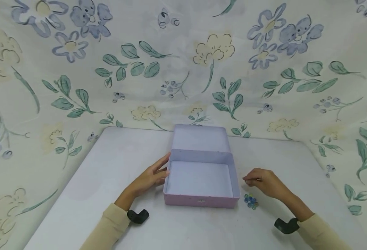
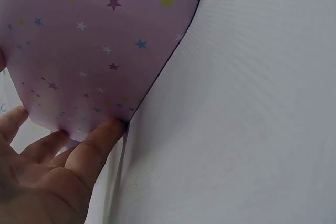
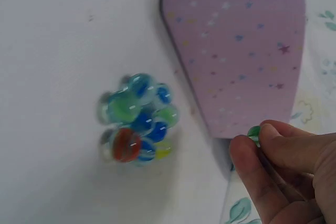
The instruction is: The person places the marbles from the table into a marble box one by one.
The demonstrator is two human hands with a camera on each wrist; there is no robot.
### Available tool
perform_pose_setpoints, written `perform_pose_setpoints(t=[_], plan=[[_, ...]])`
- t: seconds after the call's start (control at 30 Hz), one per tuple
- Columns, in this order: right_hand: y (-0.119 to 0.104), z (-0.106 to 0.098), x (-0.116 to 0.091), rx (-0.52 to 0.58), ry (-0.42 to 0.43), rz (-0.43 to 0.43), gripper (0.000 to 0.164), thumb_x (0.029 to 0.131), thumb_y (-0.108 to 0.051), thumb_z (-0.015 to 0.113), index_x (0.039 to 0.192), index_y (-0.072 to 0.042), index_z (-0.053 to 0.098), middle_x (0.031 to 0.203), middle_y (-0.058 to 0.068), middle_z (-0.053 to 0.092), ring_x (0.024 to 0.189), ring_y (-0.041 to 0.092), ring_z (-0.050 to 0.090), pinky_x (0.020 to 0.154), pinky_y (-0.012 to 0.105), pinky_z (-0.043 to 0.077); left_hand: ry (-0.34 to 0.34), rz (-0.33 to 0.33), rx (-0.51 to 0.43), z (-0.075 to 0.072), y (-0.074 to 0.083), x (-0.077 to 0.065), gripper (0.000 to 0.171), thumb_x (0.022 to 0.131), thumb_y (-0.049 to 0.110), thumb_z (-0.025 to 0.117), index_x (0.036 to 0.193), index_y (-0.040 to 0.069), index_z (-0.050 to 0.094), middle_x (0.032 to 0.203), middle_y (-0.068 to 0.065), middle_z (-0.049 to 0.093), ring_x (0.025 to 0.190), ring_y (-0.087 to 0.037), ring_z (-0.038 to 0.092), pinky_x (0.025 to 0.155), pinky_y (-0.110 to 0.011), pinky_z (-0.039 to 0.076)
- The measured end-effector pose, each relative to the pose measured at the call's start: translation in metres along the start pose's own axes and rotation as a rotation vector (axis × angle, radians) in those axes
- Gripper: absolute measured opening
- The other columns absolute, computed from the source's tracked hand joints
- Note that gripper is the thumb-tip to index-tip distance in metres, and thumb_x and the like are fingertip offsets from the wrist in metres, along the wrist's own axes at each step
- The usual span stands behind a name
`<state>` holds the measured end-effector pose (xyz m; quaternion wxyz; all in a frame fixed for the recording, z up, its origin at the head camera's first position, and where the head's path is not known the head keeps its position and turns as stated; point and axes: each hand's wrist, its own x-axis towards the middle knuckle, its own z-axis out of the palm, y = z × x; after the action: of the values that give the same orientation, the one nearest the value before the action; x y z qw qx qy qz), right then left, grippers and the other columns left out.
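A hinged tin box (image 1: 202, 201), pink outside with small stars, stands with its pale lilac lid (image 1: 199, 138) tipped back. Its inside floor is bare. My left hand (image 1: 147, 179) rests against the box's left wall, fingers spread; in the left wrist view the fingertips (image 2: 107, 132) touch the starred side near its corner. My right hand (image 1: 264, 182) is raised just right of the box. Between thumb and fingers it pinches a green marble (image 3: 254, 132), partly hidden by them. Several glass marbles (image 3: 137, 119), blue, green, yellow and one orange-striped, lie clustered below that hand.
The box and marbles are on a white table (image 1: 108, 159). A floral cloth (image 1: 183, 69) hangs behind the table and along its sides. Each wrist carries a black camera (image 1: 138, 217).
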<state>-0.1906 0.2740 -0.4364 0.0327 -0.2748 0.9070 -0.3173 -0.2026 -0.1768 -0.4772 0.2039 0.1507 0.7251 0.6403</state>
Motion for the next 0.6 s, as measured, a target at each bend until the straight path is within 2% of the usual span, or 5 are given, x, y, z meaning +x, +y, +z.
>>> perform_pose_setpoints(t=[0.17,0.4,0.6], plan=[[-0.009,-0.007,0.003,0.051,0.002,0.025,0.020,0.090,0.004,0.067,0.108,0.002,0.073,0.097,0.007,0.073,0.084,0.007,0.072,0.074,0.019,0.060,0.001,0.003,-0.003,0.004,-0.004,0.006,0.071,0.104,0.018,0.053,0.161,0.037,0.014,0.170,-0.004,0.004,0.153,-0.042,0.016,0.114,-0.057,0.037],[-0.025,-0.012,0.015,0.178,0.026,-0.043,0.020,0.093,-0.003,0.067,0.111,-0.002,0.073,0.101,0.008,0.072,0.089,0.009,0.073,0.079,0.020,0.060,0.003,0.009,-0.009,0.005,-0.003,0.004,0.070,0.104,0.019,0.052,0.161,0.035,0.014,0.170,-0.006,0.001,0.153,-0.043,0.013,0.114,-0.059,0.036],[-0.035,-0.011,0.029,0.155,0.016,-0.088,0.018,0.092,-0.004,0.069,0.109,-0.002,0.074,0.099,0.004,0.073,0.088,0.009,0.072,0.078,0.019,0.059,0.019,0.001,-0.006,0.005,-0.002,0.002,0.071,0.104,0.020,0.051,0.161,0.034,0.012,0.170,-0.006,0.001,0.154,-0.043,0.012,0.114,-0.060,0.036]])
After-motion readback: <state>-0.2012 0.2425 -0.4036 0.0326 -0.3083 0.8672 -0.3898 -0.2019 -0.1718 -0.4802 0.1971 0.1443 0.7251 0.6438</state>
